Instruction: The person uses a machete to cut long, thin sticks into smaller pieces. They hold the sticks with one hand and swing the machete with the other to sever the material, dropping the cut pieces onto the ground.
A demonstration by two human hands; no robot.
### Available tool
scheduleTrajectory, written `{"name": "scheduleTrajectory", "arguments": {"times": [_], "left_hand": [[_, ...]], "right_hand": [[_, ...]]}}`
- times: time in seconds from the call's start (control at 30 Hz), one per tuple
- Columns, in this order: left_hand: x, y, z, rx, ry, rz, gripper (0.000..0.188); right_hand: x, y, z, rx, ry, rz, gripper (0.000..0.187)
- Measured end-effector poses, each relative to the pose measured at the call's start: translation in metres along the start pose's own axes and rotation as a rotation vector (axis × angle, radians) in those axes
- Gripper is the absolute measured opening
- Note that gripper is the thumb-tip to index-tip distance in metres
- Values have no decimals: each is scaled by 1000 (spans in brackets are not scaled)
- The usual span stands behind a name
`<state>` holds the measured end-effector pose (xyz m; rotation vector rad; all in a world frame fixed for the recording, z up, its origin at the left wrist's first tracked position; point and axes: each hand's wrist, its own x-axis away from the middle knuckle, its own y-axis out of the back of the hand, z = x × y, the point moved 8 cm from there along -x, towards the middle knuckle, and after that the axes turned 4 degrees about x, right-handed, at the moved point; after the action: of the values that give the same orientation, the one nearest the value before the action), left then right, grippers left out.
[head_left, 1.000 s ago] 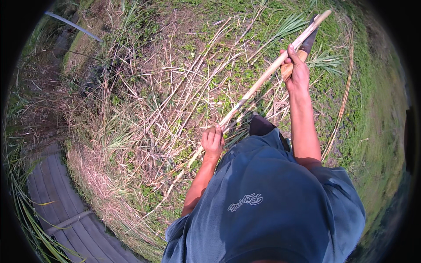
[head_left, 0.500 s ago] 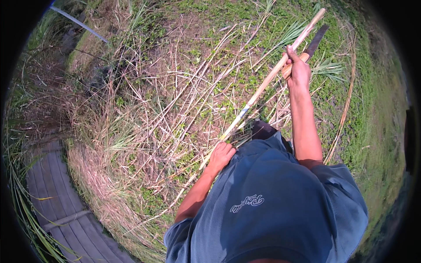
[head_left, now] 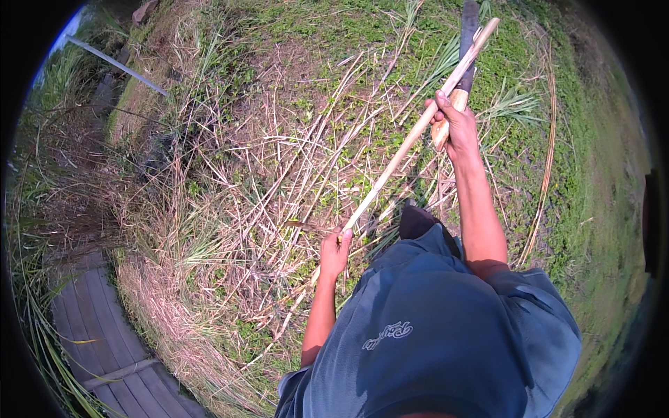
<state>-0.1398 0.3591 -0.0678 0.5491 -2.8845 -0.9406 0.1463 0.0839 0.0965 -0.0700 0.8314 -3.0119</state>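
Observation:
A long pale peeled stick (head_left: 397,159) slants from my left hand up to the far right. My left hand (head_left: 334,255) is closed round its near end, thumb along the top. In my right hand (head_left: 458,129) is a machete, gripped by its wooden handle (head_left: 440,134). The machete's dark blade (head_left: 467,47) points away from me and crosses close behind the stick's far part. The right thumb lies against the stick; whether those fingers also hold it I cannot tell. A thin brown strip (head_left: 310,227) sticks out to the left beside my left hand.
Dry cut stalks (head_left: 300,167) lie strewn over low green plants. Green cut leaves (head_left: 512,106) rest at the right. A grey plank walkway (head_left: 94,317) runs along the lower left, with tall grass (head_left: 31,306) beside it. A dark shoe (head_left: 417,221) shows below me.
My left hand has moved up and away from my body, thumb now along the stick. The machete has swung leftward, so its blade now crosses behind the stick. My right hand has come slightly nearer.

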Motion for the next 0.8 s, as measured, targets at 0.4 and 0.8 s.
{"name": "scheduleTrajectory", "arguments": {"times": [0.4,0.8], "left_hand": [[14,-14,21,216,219,127,43],[-42,-54,-196,-74,-417,107,54]], "right_hand": [[19,82,29,167,306,-320,33],[23,61,49,314,337,-258,26]]}}
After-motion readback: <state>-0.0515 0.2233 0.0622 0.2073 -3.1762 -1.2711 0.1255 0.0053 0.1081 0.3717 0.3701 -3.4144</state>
